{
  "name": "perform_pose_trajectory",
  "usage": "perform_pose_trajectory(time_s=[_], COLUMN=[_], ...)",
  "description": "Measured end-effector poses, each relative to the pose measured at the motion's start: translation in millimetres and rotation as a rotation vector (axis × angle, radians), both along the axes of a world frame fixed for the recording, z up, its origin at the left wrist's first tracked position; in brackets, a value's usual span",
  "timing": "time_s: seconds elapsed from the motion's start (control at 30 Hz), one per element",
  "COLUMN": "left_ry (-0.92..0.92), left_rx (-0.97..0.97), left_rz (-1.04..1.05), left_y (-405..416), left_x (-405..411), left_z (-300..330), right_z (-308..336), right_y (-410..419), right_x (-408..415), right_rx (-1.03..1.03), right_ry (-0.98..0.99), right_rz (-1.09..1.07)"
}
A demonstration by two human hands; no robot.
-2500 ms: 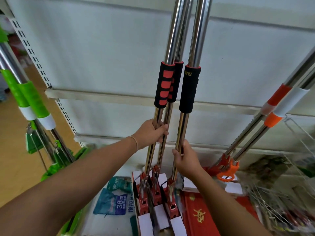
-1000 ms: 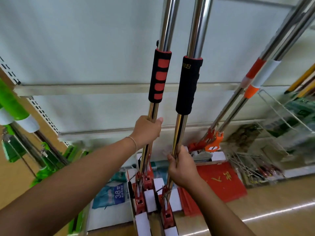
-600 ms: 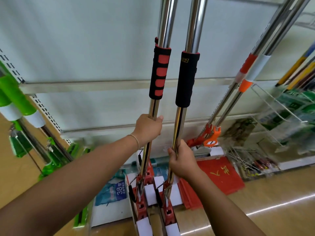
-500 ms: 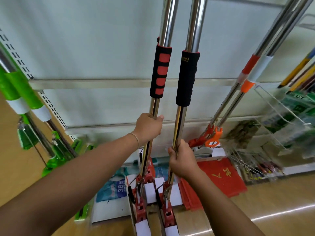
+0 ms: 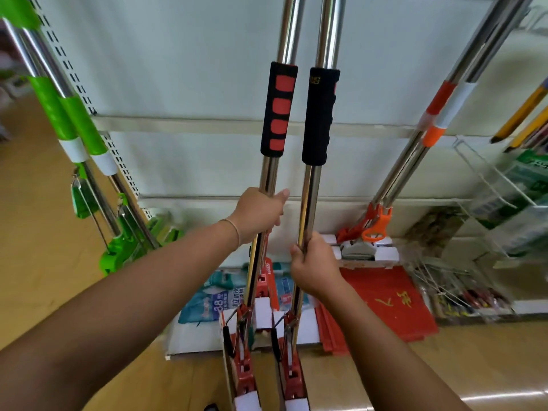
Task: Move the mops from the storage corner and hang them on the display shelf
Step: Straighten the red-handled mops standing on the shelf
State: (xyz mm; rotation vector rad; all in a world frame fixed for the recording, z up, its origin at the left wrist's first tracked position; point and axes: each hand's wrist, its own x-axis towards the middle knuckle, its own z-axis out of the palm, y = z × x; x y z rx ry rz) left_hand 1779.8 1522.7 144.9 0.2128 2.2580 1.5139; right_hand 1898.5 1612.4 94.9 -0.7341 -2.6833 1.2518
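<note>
Chrome-shafted mop with a black-and-red foam sleeve [image 5: 268,179] stands upright in the clenched left hand [image 5: 257,213]; the right hand [image 5: 314,266] grasps its twin mop, black-sleeved [image 5: 310,200], just beside it, before the white display shelf [image 5: 178,126]. Blue packet on the floor [image 5: 213,304] reads "38", perhaps a price.

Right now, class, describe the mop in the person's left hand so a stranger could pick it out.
Start at the white shelf back panel. Two steel mops stand before it; the left hand grips the left mop. Its black foam sleeve shows red patches, while the neighbour's sleeve looks almost wholly black.
</note>
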Motion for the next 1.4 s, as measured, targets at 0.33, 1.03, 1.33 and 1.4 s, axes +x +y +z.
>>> perform_pose_trajectory(time_s=[0.33, 1.03, 1.33, 1.4], left_ry=[-0.042, -0.048, -0.076, -0.084], left_rx=[0.002, -0.058, -0.038, -0.020], left_rz=[-0.271, -0.226, -0.195, -0.192], left_y=[-24, -42, -40, -40], left_x=[0, -4, -3, -1], left_z=[16, 20, 22, 23], right_z=[8, 24, 27, 26], right_y=[-40, -75, -64, -61], right_x=[6, 28, 39, 40], right_rx=[0.000, -0.027, -0.060, -0.076], right_ry=[-0.008, -0.043, -0.058, -0.063], right_rz=[-0.065, -0.153, -0.164, -0.171])
